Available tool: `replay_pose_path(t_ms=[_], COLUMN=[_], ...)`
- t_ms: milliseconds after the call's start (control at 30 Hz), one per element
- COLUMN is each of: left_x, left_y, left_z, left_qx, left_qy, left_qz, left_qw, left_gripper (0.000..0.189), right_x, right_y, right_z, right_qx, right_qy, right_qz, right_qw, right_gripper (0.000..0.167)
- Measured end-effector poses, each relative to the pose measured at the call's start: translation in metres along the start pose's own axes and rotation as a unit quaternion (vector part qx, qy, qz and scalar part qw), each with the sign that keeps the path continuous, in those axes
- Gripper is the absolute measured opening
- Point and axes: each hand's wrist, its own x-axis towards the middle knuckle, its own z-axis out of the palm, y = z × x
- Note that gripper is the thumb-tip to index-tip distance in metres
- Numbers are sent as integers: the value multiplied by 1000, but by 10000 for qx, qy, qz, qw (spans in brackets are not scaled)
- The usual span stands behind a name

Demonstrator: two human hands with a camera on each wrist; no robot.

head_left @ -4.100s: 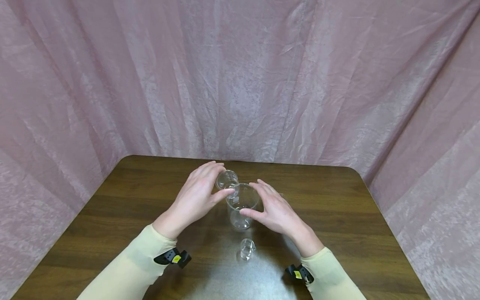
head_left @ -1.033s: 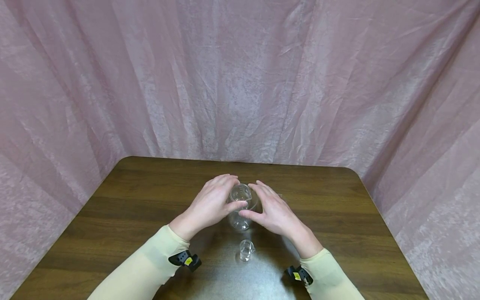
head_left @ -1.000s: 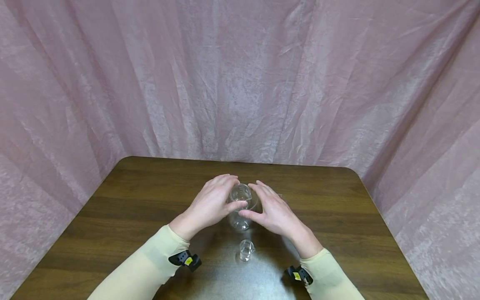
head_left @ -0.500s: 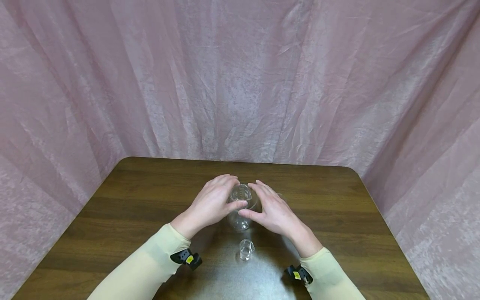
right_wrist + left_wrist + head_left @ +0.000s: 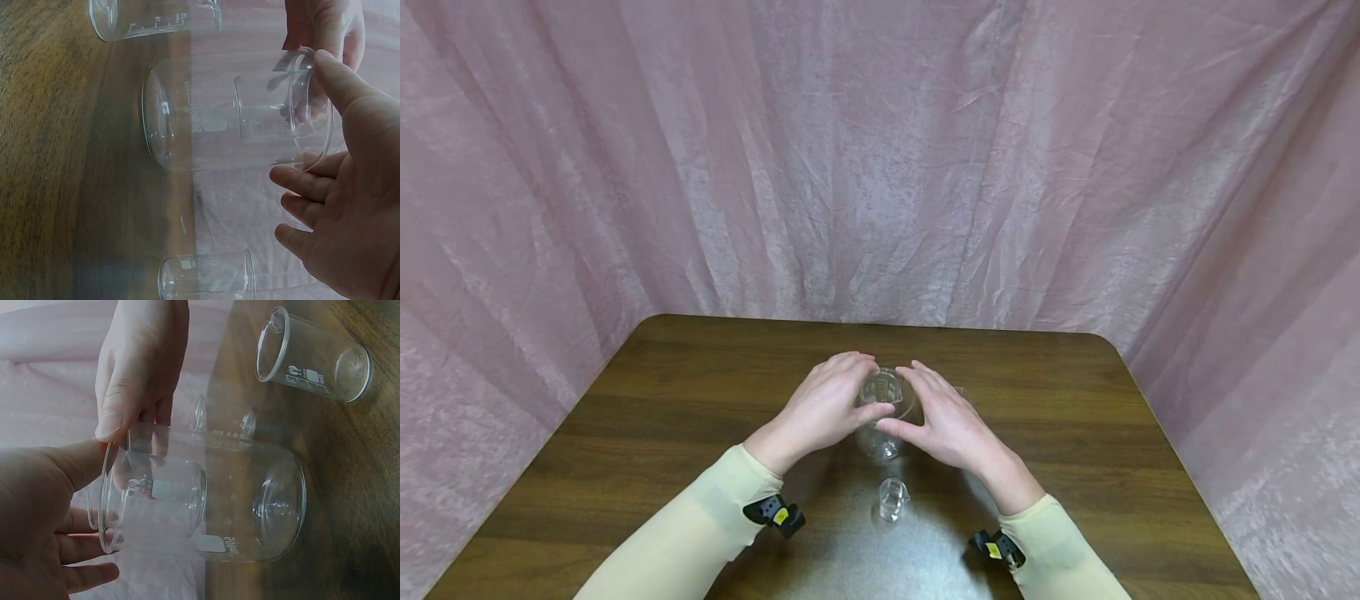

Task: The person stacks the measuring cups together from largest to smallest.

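A large 500 ml glass beaker (image 5: 882, 446) stands upright on the table, lower middle of the head view. My right hand (image 5: 951, 425) holds it near the rim, thumb on the near side. A smaller glass beaker (image 5: 880, 385) hangs upright inside its upper part, its base above the large beaker's floor, as the left wrist view shows. By its rim my left hand (image 5: 827, 404) grips this inner beaker between thumb and fingers. The thumbs lie close together. Printed marks show through the glass (image 5: 215, 119).
A very small beaker (image 5: 892, 500) stands in front of the large one. Another small beaker (image 5: 209, 275) is beyond it, mostly hidden by my right hand in the head view. The wooden table (image 5: 700, 367) ends at a pink curtain (image 5: 880, 167).
Since the earliest frame, my left hand has moved right and brought the tilted smaller beaker upright into the large beaker's mouth. Over the last second it has sunk slightly, if at all. My right hand stays.
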Motion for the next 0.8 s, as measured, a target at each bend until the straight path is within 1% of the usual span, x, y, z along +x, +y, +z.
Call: replay_pose_path(t_ms=[167, 567, 800], left_x=[0, 2, 2], left_y=[0, 0, 1], left_z=[0, 0, 0], left_qx=[-23, -89, -102], left_qy=[-39, 5, -54], left_qz=[-22, 71, 0], left_qw=[10000, 9999, 9999], left_gripper=[60, 54, 57], right_x=[0, 0, 0], right_y=[-1, -1, -1], right_z=[-1, -1, -1], right_qx=[-1, 1, 26], right_qy=[-12, -15, -14], right_qz=[19, -38, -47], right_qw=[10000, 10000, 10000], right_gripper=[92, 91, 90])
